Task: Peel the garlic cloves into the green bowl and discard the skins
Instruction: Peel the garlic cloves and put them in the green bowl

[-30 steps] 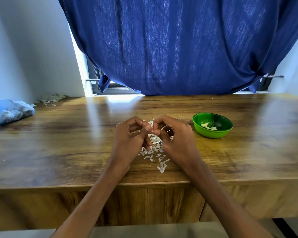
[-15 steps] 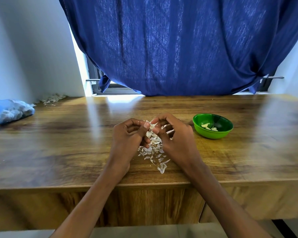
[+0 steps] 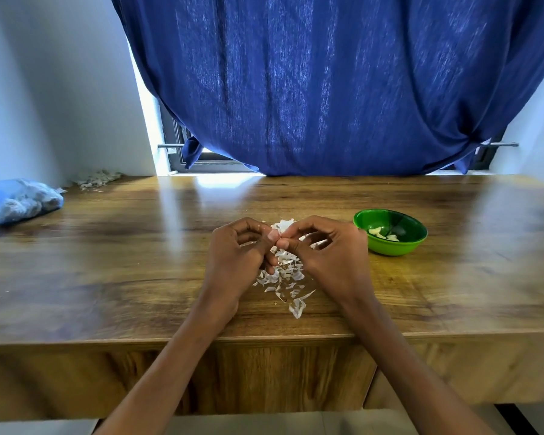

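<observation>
while both the left hand (image 3: 240, 250) and right hand (image 3: 326, 252) pinch one small, mostly hidden garlic clove (image 3: 279, 239) above the long glossy brown wooden table (image 3: 113, 265), peeling appears mid-step. next move likely needs the skin stripped, then the clove carried right to the small round green plastic bowl (image 3: 390, 232), already holding peeled pieces. dark blue fabric curtain (image 3: 327, 83) covers the window behind; loose white papery skins (image 3: 285, 277) lie beneath the hands.

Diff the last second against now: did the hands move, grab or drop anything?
Barely any change. Both hands stay together over the pile of skins, left hand and right hand still pinching a small piece between their fingertips, with only slight shifts of the fingers. Nothing let go or newly picked up. The green bowl with its peeled cloves, the skins and the blue bag lie as before.
</observation>
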